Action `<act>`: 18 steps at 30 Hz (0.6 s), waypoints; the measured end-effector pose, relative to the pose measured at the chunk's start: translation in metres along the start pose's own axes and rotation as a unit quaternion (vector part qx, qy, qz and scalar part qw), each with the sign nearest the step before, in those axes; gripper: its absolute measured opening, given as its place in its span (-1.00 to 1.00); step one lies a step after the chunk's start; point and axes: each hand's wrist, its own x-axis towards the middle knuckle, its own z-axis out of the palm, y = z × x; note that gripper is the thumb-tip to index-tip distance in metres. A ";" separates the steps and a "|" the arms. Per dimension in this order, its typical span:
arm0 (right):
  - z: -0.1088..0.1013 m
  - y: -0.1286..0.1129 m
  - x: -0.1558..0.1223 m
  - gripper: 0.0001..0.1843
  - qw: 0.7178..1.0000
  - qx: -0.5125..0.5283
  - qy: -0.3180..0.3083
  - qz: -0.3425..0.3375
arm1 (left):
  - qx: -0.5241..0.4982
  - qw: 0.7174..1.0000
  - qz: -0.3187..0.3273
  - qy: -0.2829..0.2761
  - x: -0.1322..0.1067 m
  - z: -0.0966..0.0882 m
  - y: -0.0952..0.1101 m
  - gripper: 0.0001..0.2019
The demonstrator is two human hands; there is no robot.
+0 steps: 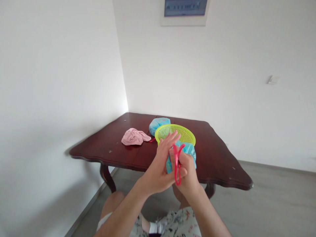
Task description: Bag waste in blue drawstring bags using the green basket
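My two hands meet in front of me, above the near edge of a dark wooden table (118, 144). My right hand (189, 172) is closed on a red clip (176, 163) and a bunched light-blue cloth (190, 150). My left hand (160, 164) presses against the same bundle from the left, its fingers stretched up along the cloth. Just behind my hands a lime-green mesh basket (175, 132) stands on the table.
A crumpled pink cloth (134, 137) lies left of the basket, and another light-blue cloth (158, 124) lies behind it. White walls close the table in at the left and back. Grey floor spreads to the right. My knees show below.
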 end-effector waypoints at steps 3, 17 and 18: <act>0.003 0.008 -0.004 -0.55 1.000 -0.016 -0.025 -0.001 | 0.023 0.998 -0.001 0.060 0.004 0.003 0.006 -0.60; 0.008 0.007 -0.020 -0.63 0.980 0.171 -0.057 0.084 | -0.379 0.907 -0.058 0.177 0.018 -0.006 0.029 -0.49; 0.004 0.007 -0.019 -0.61 0.979 0.179 -0.031 0.091 | -0.367 0.912 -0.067 0.171 0.018 -0.008 0.027 -0.50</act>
